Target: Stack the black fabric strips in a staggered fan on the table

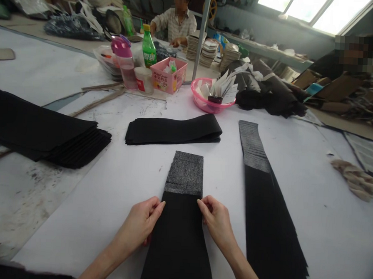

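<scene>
Head view: left fingers [158, 206] and right fingers [201, 204] touch strip stack's [179, 235] opposite edges.

Black cloth on a white table [125, 173], pink and green further back.
The strip [178, 239] is plain black with a speckled grey end. The row [264, 210] to its right is black too, its far end grey and finely ridged. The folded stack [173, 130] and the pile [43, 136] at the left are black throughout. Beyond are a pink basket [207, 104], a pink printed box [164, 78], a green bottle [149, 48] with a yellow cap, and a pink-lidded flask [125, 65].
</scene>
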Available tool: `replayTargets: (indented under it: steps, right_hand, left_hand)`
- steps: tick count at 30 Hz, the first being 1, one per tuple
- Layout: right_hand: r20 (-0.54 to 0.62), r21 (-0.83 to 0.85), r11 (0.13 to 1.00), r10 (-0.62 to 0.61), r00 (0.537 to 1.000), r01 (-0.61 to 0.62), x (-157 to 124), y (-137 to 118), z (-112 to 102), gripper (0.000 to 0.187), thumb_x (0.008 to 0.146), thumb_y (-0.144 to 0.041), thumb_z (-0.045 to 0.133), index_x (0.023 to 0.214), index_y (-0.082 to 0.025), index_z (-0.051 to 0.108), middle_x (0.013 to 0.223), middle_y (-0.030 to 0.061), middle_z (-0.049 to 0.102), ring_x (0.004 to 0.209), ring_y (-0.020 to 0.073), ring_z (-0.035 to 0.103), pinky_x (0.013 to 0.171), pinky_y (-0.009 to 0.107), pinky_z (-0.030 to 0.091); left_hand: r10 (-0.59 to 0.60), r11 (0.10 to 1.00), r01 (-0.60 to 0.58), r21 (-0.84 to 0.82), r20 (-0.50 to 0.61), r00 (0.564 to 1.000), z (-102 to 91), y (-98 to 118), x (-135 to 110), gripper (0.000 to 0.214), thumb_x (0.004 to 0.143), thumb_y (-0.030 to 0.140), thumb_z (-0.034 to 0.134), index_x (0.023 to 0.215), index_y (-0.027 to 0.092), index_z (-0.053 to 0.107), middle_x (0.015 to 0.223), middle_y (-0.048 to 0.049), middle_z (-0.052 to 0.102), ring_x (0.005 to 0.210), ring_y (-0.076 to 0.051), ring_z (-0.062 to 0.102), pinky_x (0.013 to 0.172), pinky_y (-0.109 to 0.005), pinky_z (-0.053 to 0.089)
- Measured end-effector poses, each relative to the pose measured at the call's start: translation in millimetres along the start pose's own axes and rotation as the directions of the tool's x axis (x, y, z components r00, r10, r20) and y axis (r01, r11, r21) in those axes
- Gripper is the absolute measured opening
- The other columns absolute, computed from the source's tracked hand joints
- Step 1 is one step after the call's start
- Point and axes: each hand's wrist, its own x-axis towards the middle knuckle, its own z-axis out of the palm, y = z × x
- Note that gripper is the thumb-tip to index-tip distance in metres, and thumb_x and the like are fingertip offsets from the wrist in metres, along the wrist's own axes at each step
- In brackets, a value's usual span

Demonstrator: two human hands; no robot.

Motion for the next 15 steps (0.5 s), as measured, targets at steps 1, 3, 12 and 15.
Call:
replayTargets:
  steps: [1, 3, 12, 15]
  right_hand:
    - [-0.002, -0.001, 1.000, 0.001, 1.000, -0.001, 0.0, 0.1, 0.0, 0.035, 0.089, -0.049, 0.050, 0.068, -0.021, 0.055, 0.056, -0.0031, 0.049, 0.051, 0.0125, 0.047, 0.047, 0.022, 0.033]
    - [-0.013, 0.008, 1.000, 0.002, 1.000, -0.002, -0.1, 0.0, -0.1, 0.036, 0.088, -0.051, 0.049, 0.069, -0.020, 0.055, 0.057, -0.0022, 0.050, 0.051, 0.0130, 0.047, 0.047, 0.022, 0.033]
    - [-0.010, 0.051, 0.998, 0.029, 1.000, -0.029, 2.3, 1.3, 1.1, 0.034, 0.088, -0.048, 0.051, 0.071, -0.020, 0.056, 0.055, -0.0029, 0.048, 0.050, 0.0118, 0.043, 0.046, 0.022, 0.031]
    - [-0.025, 0.051, 0.999, 0.020, 1.000, -0.018, 2.3, 1.2, 1.4, 0.034, 0.088, -0.048, 0.051, 0.070, -0.020, 0.055, 0.056, -0.0029, 0.048, 0.051, 0.0117, 0.043, 0.046, 0.022, 0.030]
  left_hand:
    - [-0.009, 1.000, 0.009, -0.001, 0.009, 1.000, 0.0, 0.1, 0.9, 0.041, 0.088, 0.056, 0.040, 0.064, 0.022, 0.036, 0.037, 0.0098, 0.039, 0.028, -0.011, 0.046, 0.029, -0.018, 0.025]
    - [-0.023, 1.000, 0.023, -0.006, 0.015, 1.000, 0.0, 0.7, 2.2, 0.041, 0.088, 0.055, 0.040, 0.064, 0.022, 0.037, 0.037, 0.0096, 0.040, 0.027, -0.011, 0.045, 0.027, -0.017, 0.025]
    - [-0.070, 0.996, 0.071, -0.045, 0.026, 0.997, 0.9, -0.5, 4.7, 0.040, 0.088, 0.055, 0.040, 0.065, 0.022, 0.039, 0.038, 0.0094, 0.042, 0.026, -0.011, 0.044, 0.024, -0.017, 0.025]
    - [-0.055, 0.998, 0.055, -0.027, -0.004, 0.998, 1.5, -2.6, 5.2, 0.042, 0.088, 0.057, 0.040, 0.065, 0.022, 0.039, 0.039, 0.0088, 0.042, 0.026, -0.011, 0.045, 0.024, -0.017, 0.025]
